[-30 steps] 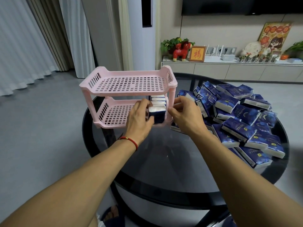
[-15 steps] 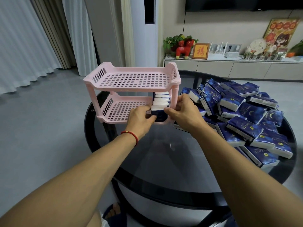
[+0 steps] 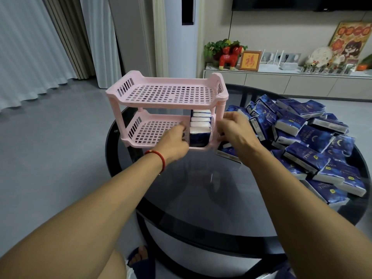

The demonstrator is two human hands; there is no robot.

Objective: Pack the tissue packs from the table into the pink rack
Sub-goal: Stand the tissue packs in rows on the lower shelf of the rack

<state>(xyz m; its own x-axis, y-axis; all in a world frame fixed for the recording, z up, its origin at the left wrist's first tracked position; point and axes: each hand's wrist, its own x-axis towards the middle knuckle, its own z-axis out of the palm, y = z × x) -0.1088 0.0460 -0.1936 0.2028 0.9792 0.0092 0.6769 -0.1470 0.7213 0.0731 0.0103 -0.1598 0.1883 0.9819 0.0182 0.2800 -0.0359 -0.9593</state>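
Note:
A pink rack (image 3: 167, 93) with two tiers stands on the round black glass table (image 3: 201, 188). Its top shelf is bare. Several blue-and-white tissue packs (image 3: 200, 125) stand on edge in a row at the right end of its lower shelf. My left hand (image 3: 175, 139) reaches into the lower shelf, curled fingers pressed against the left side of the nearest pack. My right hand (image 3: 235, 129) is outside the rack's right end by the front post, fingers apart and empty. A loose pile of tissue packs (image 3: 302, 137) covers the table's right side.
The rack's lower shelf (image 3: 153, 129) is bare left of the row. A low cabinet (image 3: 281, 81) with ornaments runs along the back wall. Curtains hang at the left. My slippered foot (image 3: 141, 258) shows below the table's near edge.
My right hand has let go of the front pack and moved right, outside the rack's end. The pack now stands in the row, and my left hand stays against it.

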